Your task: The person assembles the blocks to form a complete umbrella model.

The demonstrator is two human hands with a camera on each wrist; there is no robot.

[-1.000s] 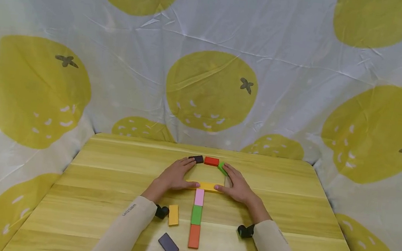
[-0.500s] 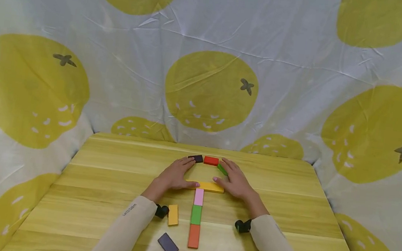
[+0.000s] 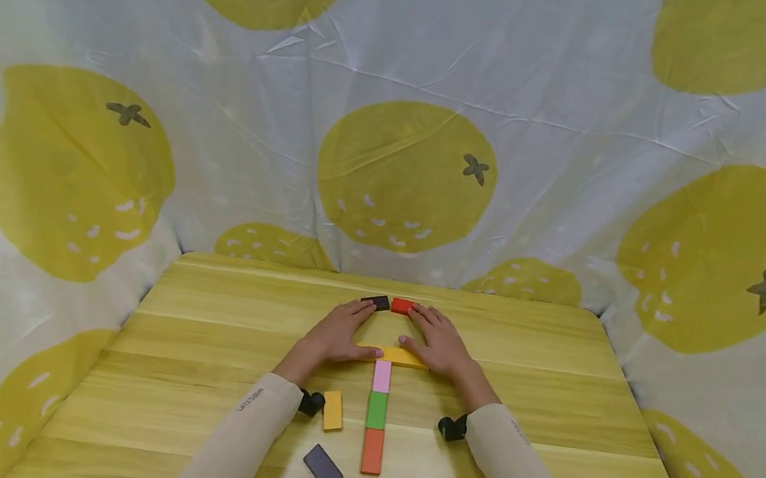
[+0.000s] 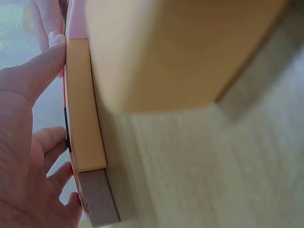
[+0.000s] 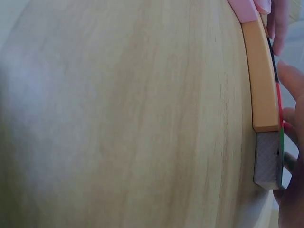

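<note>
In the head view, my left hand (image 3: pixel 337 334) rests on the table, its fingertips at a black block (image 3: pixel 383 302) and its thumb on a yellow crosspiece (image 3: pixel 406 358). My right hand (image 3: pixel 443 345) arches opposite, fingertips on a red block (image 3: pixel 400 305), thumb near the crosspiece. Green shows beneath the right fingers only as a thin edge (image 5: pixel 281 148) in the right wrist view. Grey blocks stand at both crosspiece ends, one (image 4: pixel 99 197) by the left hand, another (image 5: pixel 267 159) by the right. Below run a pink block (image 3: pixel 382 376), a green block (image 3: pixel 377 410) and an orange-red block (image 3: pixel 372 451).
Left of the column lie a loose yellow block (image 3: pixel 332 411) and a dark grey block (image 3: pixel 324 468). The wooden table (image 3: pixel 197 375) ends at a lemon-print cloth (image 3: pixel 418 54) behind. Dark wrist cameras (image 3: pixel 452 428) hang beneath the sleeves.
My right hand has shifted left and inward; its thumb left the yellow crosspiece's end and its fingers moved from the green block to the red one. The left hand stays put.
</note>
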